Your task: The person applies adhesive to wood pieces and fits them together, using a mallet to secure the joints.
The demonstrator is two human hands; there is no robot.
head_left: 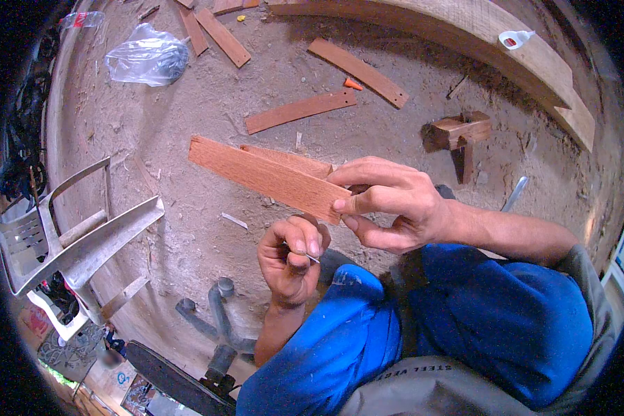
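My right hand [395, 201] is closed on the near end of a reddish-brown wooden slat [263, 177], thumb in front and fingers behind. The slat is held above the ground, slanting up to the left. Behind it, a second wooden piece [295, 159] shows in part; whether the two are joined I cannot tell. Just below the slat's near end, my left hand [290, 260] pinches a thin, nail-like metal piece [313, 258] between thumb and fingers. Most of that piece is hidden by the fingers.
Drilled slats [357, 71] lie on the dusty ground near an orange nozzle-like piece [353, 84]. A wooden block tool [461, 132] sits to the right, below a curved beam [464, 35] carrying a small white bottle [516, 39]. A plastic bag [148, 57] and a chair [83, 243] are left.
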